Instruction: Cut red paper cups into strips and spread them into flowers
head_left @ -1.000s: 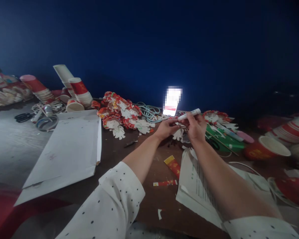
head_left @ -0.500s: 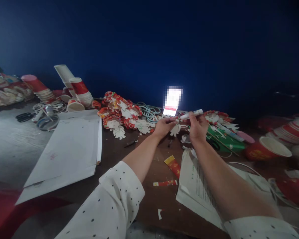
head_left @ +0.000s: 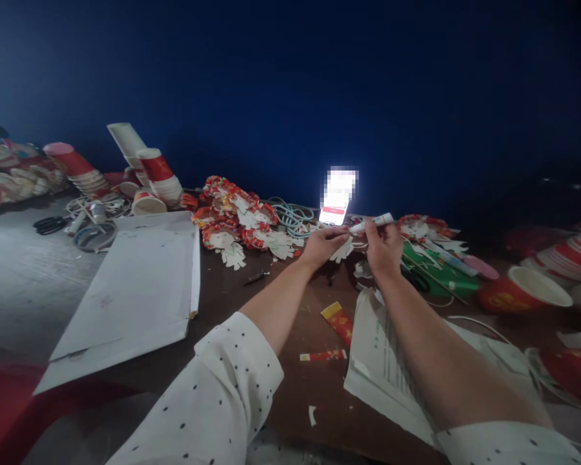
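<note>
White tube: one [head_left: 378,221]; just in front of the phone [head_left: 334,215], slightly right of it. Long axis runs sideways, right end a bit higher, left end aimed at left hand. Markings too small to read.
Right hand [head_left: 385,248]: thumb and fingers clamped on tube, in front and right of phone.
Left hand [head_left: 322,248]: thumb and fingers close together, in front of phone; one white cut-out [head_left: 342,252] just beside fingertips. Whether it's pinched, can't tell.
Phone text: screen pixelated; red band near bottom, lettering unreadable.
Printed sheets [head_left: 375,361]: front-right of phone; green characters plus lines of small print, not legible.
Red-and-yellow strips: two, [head_left: 337,323] and [head_left: 323,356], both in front of phone.
Red-and-white cut-outs [head_left: 237,216]: overlapping pile left of phone, can't count.
Leaning cup stacks: three [head_left: 161,177], far left of phone.
Red cup [head_left: 501,294]: tipped, far right of phone; gold print, unreadable.
</note>
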Action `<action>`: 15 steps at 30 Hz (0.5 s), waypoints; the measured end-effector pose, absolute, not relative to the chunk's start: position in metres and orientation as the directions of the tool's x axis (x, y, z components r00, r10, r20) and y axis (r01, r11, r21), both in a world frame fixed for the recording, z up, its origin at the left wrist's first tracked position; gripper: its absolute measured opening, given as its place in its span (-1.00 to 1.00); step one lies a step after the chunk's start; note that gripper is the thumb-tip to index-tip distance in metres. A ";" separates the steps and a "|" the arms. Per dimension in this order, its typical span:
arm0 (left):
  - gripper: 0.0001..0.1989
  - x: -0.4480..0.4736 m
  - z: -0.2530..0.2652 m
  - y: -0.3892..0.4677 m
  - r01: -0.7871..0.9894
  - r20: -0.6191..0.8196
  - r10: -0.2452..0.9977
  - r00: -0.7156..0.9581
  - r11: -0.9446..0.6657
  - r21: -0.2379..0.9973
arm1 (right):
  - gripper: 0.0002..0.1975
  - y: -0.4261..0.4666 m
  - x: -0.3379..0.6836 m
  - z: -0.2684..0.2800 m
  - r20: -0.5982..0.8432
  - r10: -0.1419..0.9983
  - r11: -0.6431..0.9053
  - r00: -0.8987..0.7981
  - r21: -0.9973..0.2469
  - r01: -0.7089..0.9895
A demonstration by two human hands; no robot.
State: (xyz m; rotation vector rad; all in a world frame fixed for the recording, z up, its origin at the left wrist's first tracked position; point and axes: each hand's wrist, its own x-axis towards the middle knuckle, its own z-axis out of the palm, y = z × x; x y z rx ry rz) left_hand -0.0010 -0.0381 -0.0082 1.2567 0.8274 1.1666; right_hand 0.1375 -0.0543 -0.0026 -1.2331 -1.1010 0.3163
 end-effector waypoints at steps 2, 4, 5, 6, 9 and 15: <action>-0.85 -0.001 -0.008 -0.038 -0.179 0.116 0.963 0.242 -0.073 0.981 | -0.67 -0.056 0.137 -0.002 0.510 0.724 0.373 0.463 -0.855 0.360; -0.84 -0.001 -0.007 -0.039 -0.160 0.110 0.964 0.240 -0.072 0.984 | -0.68 -0.056 0.137 -0.002 0.516 0.736 0.382 0.438 -0.851 0.361; -0.83 -0.001 -0.007 -0.039 -0.152 0.107 0.964 0.242 -0.071 0.986 | -0.69 -0.056 0.136 -0.002 0.518 0.742 0.389 0.426 -0.850 0.355; -0.83 -0.002 -0.007 -0.039 -0.147 0.101 0.964 0.245 -0.066 0.987 | -0.69 -0.056 0.136 -0.003 0.518 0.748 0.398 0.415 -0.850 0.344; -0.82 -0.002 -0.008 -0.038 -0.145 0.083 0.966 0.247 -0.048 0.988 | -0.69 -0.056 0.136 -0.004 0.516 0.762 0.415 0.390 -0.853 0.318; -0.78 -0.002 -0.012 -0.034 -0.173 0.093 0.964 0.250 -0.050 0.984 | -0.67 -0.059 0.135 -0.001 0.500 0.769 0.392 0.400 -0.861 0.324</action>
